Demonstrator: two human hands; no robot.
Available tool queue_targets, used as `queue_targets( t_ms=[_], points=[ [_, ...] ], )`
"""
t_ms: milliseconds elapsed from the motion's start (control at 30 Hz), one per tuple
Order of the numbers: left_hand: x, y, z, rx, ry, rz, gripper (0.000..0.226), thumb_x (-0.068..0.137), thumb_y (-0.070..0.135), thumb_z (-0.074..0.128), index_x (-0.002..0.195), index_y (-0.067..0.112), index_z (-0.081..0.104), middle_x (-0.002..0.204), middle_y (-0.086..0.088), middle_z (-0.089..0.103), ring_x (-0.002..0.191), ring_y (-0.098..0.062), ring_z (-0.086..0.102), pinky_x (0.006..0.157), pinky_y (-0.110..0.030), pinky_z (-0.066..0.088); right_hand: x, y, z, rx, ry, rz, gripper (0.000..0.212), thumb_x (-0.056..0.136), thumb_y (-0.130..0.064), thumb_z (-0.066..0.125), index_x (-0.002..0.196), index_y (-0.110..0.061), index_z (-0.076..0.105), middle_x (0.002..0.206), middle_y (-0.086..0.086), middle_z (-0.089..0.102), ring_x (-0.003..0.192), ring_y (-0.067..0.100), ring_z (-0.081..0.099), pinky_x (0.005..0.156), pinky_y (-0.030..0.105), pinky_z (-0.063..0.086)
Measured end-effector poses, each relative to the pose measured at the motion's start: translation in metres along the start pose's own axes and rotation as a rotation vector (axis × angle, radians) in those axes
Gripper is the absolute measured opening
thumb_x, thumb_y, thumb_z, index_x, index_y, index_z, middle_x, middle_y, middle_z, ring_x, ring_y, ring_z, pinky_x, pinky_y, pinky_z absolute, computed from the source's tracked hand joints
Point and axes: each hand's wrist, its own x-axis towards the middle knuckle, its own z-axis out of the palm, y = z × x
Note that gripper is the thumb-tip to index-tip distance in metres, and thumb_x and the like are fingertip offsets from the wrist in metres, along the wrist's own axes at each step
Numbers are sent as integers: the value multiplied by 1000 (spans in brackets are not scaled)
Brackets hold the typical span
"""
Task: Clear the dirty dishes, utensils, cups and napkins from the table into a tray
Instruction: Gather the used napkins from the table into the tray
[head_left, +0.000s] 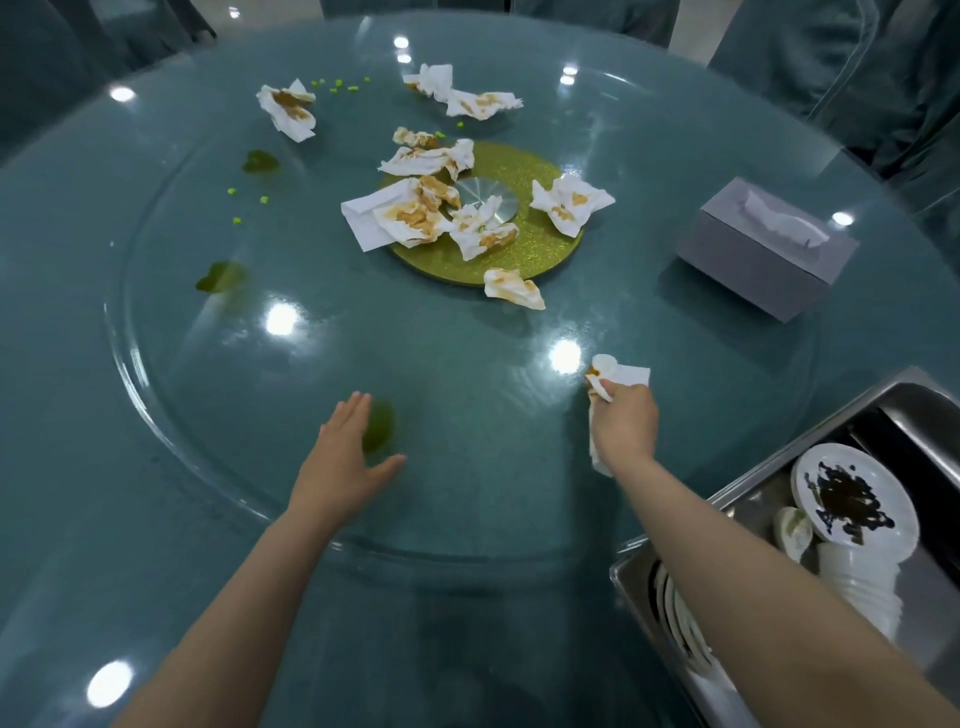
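Napkin (618, 376), stained brown, sits crumpled in my right hand (623, 421) over the bench (467, 493) beside the tray (779, 467), while my left hand (345, 462) lies flat, fingers released.

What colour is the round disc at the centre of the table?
Glittery yellow-green disc with a silver metal hub, seen in the head view.

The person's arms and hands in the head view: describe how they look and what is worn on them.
Both arms are bare from the frame's lower edge to the fingers; no sleeves show. The left hand and the right hand wear no gloves, and no rings, watch or bracelets are visible. No markings show on either forearm.
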Motion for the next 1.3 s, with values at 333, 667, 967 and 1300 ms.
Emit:
queue_targets(
  t_ms=[333, 667, 967, 1300],
  points=[
    [7, -83, -35, 181, -151, -148, 127, 63, 52, 80, 152, 12, -2, 160, -4, -10, 146, -21, -10, 119, -45, 3, -44, -62, 74, -44, -198, -267, 28, 96, -9, 45, 110, -11, 69, 98, 8, 53, 77, 18, 48, 55, 21, 30],
    [3, -90, -34, 297, -262, -145, 134, 63, 59, 77, 150, 13, -13, 157, -5, -22, 145, -23, -15, 118, -45, 5, -82, -98, 110, -122, -478, -524, 30, 98, -14, 46, 118, -17, 68, 102, 13, 60, 94, 27, 55, 77, 32, 42],
    [-7, -77, -28, 292, -249, -142, 131, 66, 60, 75, 150, 13, -15, 157, -5, -22, 145, -23, -16, 119, -43, 3, -117, -94, 118, -150, -694, -685, 34, 93, -7, 47, 112, -20, 71, 103, 13, 60, 98, 27, 55, 81, 31, 40],
    [-25, -52, -17, 342, -296, -66, 122, 70, 56, 73, 152, 17, -8, 160, -3, -12, 147, -22, -1, 118, -32, 11, -118, -37, 73, -59, -626, -600, 29, 91, -1, 54, 113, -13, 70, 96, -7, 43, 91, 9, 45, 76, 1, 32]
  ],
)
